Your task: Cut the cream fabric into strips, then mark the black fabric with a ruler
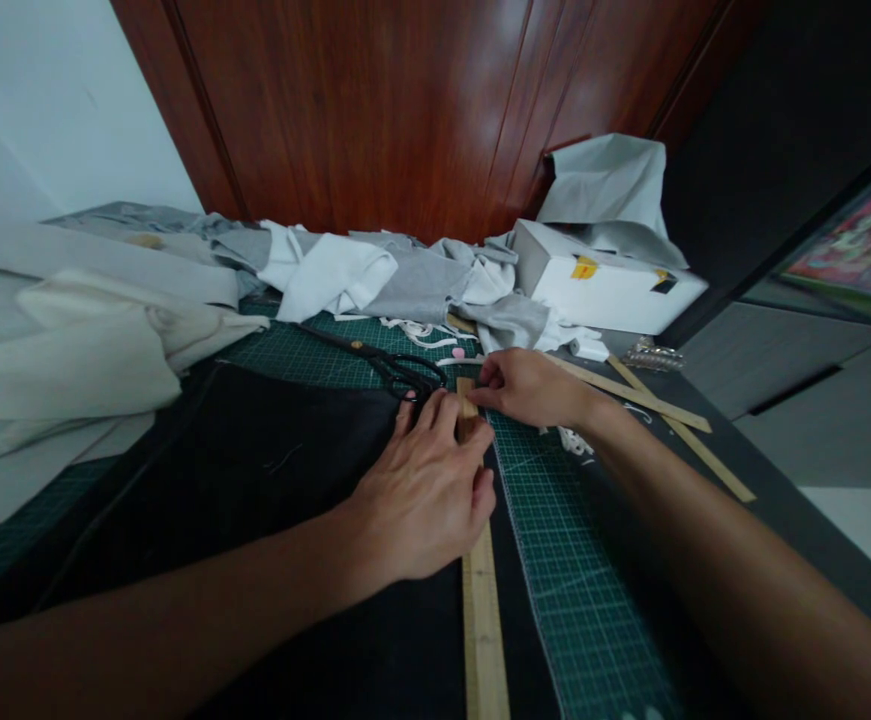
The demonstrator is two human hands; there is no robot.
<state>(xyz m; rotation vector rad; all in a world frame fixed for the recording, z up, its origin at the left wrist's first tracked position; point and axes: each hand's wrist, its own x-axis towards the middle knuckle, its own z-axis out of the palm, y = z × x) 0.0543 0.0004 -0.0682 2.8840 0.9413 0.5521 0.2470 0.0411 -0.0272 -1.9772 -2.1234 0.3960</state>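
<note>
My left hand lies across a wooden ruler, its bent fingers reaching over both sides and holding it down on black fabric. At the ruler's far end, my right hand has thumb and fingertips pinched together by the fabric edge. Whatever sits between those fingertips is too small or hidden to make out. Black-handled scissors lie just beyond my left fingers, blades pointing left. Under the fabric is a green gridded cutting mat.
Cream cloth is heaped at left. Grey and white scraps line the back, before a red-brown wooden door. A white box stands back right. Two crossed wooden strips and a small pink piece lie nearby.
</note>
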